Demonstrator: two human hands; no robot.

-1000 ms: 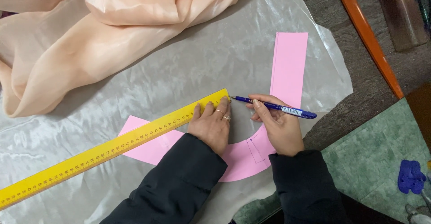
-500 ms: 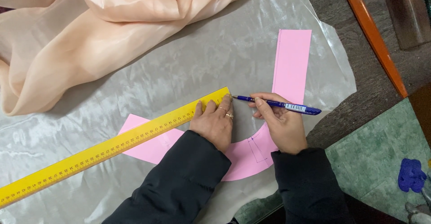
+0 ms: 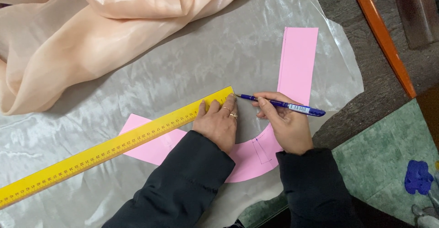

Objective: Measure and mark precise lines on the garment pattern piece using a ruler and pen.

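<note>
A long yellow ruler (image 3: 114,146) lies diagonally across a sheet of shiny white fabric (image 3: 192,63). My left hand (image 3: 217,123) presses flat on the ruler's right end, a ring on one finger. In my right hand (image 3: 283,123) is a blue pen (image 3: 283,104), its tip touching the fabric at the ruler's right end. Under both hands lies a curved pink paper pattern piece (image 3: 298,59), part of it hidden by my arms. Both sleeves are dark.
A bunched peach fabric (image 3: 105,22) covers the upper left of the white sheet. The dark table has an orange edge strip (image 3: 382,36) at the upper right. Green floor (image 3: 384,164) and a small blue object (image 3: 417,177) show at the lower right.
Both hands, the ruler and the pen keep almost the same positions; the pen tip stays at the ruler's end. The view has shifted slightly.
</note>
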